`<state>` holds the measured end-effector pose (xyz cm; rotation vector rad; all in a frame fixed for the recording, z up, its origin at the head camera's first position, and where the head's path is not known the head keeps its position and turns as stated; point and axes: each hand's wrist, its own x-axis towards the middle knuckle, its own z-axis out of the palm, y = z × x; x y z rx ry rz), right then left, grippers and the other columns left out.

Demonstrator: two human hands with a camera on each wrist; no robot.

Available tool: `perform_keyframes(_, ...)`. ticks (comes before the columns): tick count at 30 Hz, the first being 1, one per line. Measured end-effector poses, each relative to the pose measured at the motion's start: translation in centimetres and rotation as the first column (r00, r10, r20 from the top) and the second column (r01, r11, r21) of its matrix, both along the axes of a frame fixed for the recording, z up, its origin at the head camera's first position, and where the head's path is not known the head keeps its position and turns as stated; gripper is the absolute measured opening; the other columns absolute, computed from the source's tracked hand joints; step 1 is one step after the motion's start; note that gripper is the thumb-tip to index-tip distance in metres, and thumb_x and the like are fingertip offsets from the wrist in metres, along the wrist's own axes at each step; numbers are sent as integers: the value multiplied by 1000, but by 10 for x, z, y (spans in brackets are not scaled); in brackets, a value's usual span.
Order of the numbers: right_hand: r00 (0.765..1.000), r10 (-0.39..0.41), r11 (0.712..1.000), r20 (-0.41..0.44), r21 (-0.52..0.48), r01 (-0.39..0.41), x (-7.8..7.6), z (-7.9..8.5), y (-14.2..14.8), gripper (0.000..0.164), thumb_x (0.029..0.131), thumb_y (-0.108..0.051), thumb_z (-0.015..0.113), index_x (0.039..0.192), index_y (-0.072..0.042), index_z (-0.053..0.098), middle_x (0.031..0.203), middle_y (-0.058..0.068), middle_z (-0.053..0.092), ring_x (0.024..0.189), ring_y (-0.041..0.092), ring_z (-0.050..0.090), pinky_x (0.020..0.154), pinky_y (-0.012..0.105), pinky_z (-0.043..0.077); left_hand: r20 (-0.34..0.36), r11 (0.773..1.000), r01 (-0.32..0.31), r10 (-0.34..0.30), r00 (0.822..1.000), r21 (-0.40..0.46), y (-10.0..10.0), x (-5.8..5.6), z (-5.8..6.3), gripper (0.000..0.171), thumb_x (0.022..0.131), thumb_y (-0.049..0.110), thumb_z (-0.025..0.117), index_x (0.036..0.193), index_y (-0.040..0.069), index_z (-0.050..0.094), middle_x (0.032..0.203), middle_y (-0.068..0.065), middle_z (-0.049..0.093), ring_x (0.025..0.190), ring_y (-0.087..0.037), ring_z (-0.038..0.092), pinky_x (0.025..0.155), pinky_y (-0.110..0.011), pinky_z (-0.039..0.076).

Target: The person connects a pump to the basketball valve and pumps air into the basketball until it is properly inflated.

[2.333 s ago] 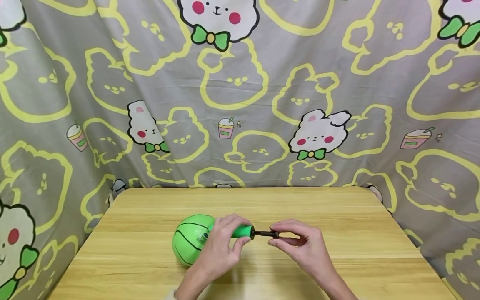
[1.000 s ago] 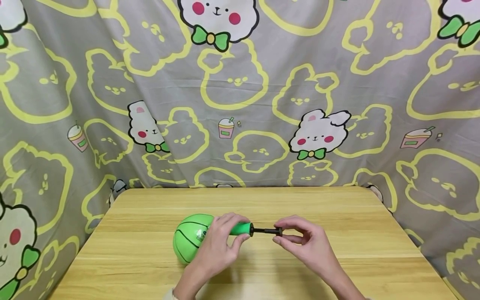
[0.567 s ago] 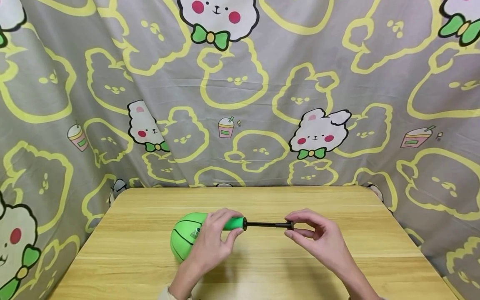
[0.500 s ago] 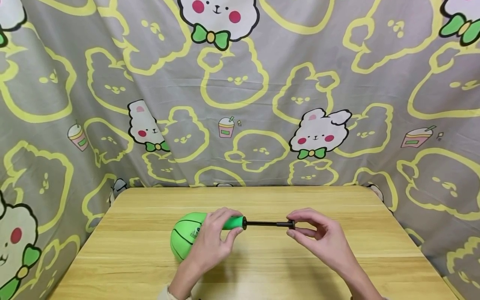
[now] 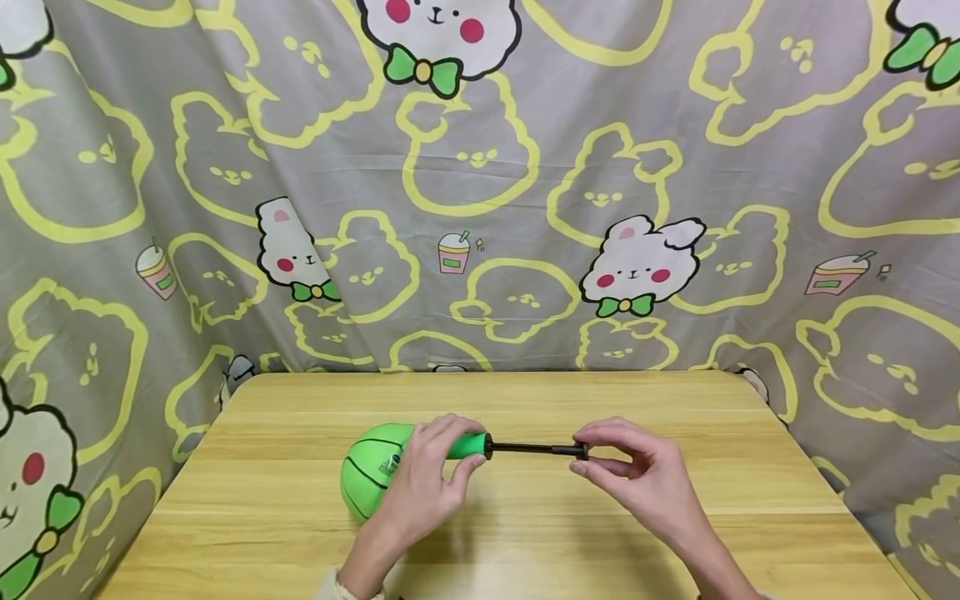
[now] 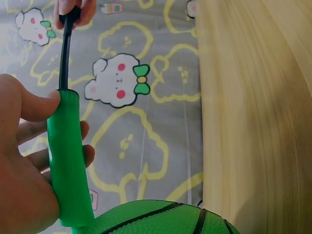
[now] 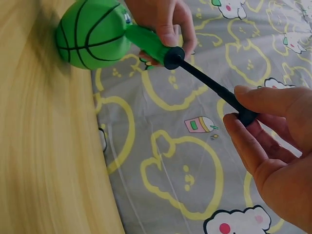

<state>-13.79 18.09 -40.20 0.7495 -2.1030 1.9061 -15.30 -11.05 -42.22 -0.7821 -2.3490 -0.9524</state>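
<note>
A small green toy basketball [image 5: 367, 471] with black lines sits at the left end of a green hand pump [image 6: 68, 156]. My left hand [image 5: 427, 483] grips the pump's green barrel, thumb on the near side and fingers round the far side. From the barrel's right end a thin black rod [image 5: 525, 448] stands far out. Its black end knob [image 7: 247, 117] is pinched between thumb and fingers of my right hand [image 5: 637, 462]. Where pump and ball meet is covered by my left hand in the head view; in the right wrist view the barrel's end touches the ball.
Pump and hands are over a light wood-grain table [image 5: 300, 400]. Behind it and at both sides hangs a grey curtain [image 5: 525, 192] printed with yellow outlines, white bunnies and drink cups. The table's back edge lies beyond the ball.
My right hand has moved to the right with the knob, drawing the black rod farther out of the barrel. The left hand, pump and ball shifted slightly left and up. The last half second shows little movement.
</note>
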Motion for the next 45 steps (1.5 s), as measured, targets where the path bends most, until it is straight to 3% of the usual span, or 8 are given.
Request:
perform_keyframes(10,1000,-15,1000,11,-1,15,3,-7,-12,29,80,7,83,108,-1,76,106,21,70,98,20,71,76,40,59,0,1000,29,-29,1000,-2,9,4,-2,23,90,18,78,111,17,69,107,9,67,101,-8,63,89,-37,43)
perform_keyframes(17,999,-19,999,45,-28,20,4,-13,-22,29,79,3,85,106,-4,78,105,15,72,97,21,72,76,41,59,11,999,34,-34,999,-15,16,9,-3,24,89,16,79,111,17,69,107,9,67,102,-8,63,89,-36,44)
perform_keyframes(26,1000,-8,997,-18,-78,6,6,-21,-35,31,79,10,83,108,3,77,103,19,71,96,21,71,73,41,59,-2,999,34,-34,999,-30,22,13,-5,27,87,15,81,111,17,70,107,8,67,101,-9,62,87,-35,43)
perform_keyframes(35,999,8,995,-32,-95,-11,5,-32,-49,31,77,9,83,107,3,77,102,17,72,97,22,71,73,41,59,-31,998,40,-42,999,-49,27,16,-8,27,86,15,81,110,17,70,105,8,66,97,-9,63,84,-33,43)
perform_keyframes(45,1000,15,999,6,-43,-15,10,-22,-44,27,82,4,83,108,-1,77,105,14,71,99,25,70,76,40,59,-29,996,79,-80,996,-33,29,13,-8,23,91,22,78,112,18,70,106,10,66,97,-7,63,85,-34,45)
